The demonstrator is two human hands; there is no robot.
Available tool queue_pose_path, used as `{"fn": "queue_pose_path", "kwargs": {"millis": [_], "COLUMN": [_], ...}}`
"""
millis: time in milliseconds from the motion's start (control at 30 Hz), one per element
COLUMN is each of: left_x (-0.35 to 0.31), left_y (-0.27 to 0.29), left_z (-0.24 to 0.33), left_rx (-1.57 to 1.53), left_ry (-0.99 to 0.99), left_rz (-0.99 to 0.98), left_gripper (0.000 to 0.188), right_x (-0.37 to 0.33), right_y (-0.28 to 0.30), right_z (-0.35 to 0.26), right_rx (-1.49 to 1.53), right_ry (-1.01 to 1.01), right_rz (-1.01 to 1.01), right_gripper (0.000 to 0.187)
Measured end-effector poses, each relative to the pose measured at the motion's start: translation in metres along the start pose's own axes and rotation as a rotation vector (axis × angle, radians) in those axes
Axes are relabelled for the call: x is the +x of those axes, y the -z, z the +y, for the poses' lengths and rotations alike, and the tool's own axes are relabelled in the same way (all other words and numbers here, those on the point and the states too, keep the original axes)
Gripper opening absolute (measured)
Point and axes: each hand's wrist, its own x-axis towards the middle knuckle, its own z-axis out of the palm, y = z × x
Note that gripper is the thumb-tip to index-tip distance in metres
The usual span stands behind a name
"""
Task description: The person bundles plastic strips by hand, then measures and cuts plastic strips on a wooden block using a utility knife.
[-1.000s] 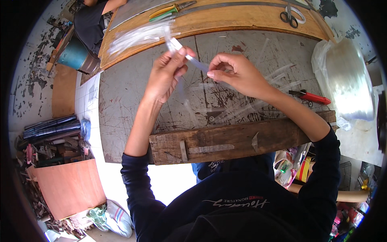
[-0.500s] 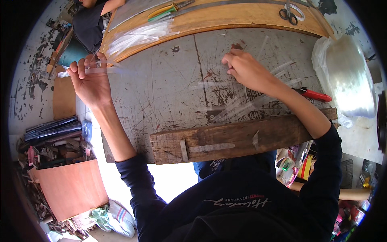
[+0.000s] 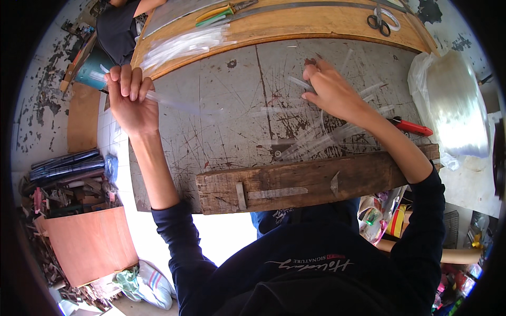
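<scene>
At the left edge of the worn grey tabletop, my left hand is raised with its fingers curled around clear plastic strips. Their ends stick out on both sides of the fist. My right hand hovers over the far middle of the table, thumb and fingers closed on a short clear strip. Under and beside my right forearm lie several loose clear strips. A larger pile of such strips rests on the wooden board at the far left.
A thick wooden beam spans the near table edge. At right are a red-handled tool and a large coil of clear plastic. Black scissors and pliers lie on the far wooden board. Another person is at far left.
My left hand has moved slightly right, and its fingers have curled tighter over the strips. My right hand has shifted a little, and a strip now shows at its fingertips.
</scene>
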Motion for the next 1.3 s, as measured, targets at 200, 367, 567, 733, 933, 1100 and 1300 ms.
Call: {"fn": "queue_pose_path", "kwargs": {"millis": [200,367,567,733,933,1100,1300], "left_x": [-0.002,-0.002,-0.007,-0.009,-0.026,-0.027,-0.029], "left_y": [-0.008,-0.010,-0.013,-0.023,-0.053,-0.051,-0.049], "left_z": [-0.018,-0.027,-0.043,-0.062,-0.089,-0.093,-0.090], "left_rx": [0.015,0.036,0.030,0.118,0.611,0.523,0.645], "left_ry": [0.080,0.106,0.191,0.310,0.579,0.584,0.641], "left_rz": [0.055,0.055,0.124,0.162,0.210,0.074,-0.018], "left_gripper": [0.021,0.020,0.021,0.024,0.027,0.032,0.024], "right_x": [-0.004,-0.005,0.000,0.003,0.018,0.008,0.009], "right_y": [-0.008,-0.002,0.000,-0.006,0.018,0.004,0.006], "right_z": [0.001,-0.005,-0.010,-0.007,-0.032,-0.046,-0.045], "right_rx": [0.181,0.243,0.373,0.395,1.053,1.083,1.191], "right_ry": [-0.046,0.019,-0.033,0.034,-0.169,-0.165,-0.172], "right_rz": [-0.218,-0.211,-0.375,-0.153,0.035,-0.086,-0.069], "right_gripper": [0.024,0.015,0.013,0.010,0.017,0.016,0.014]}}
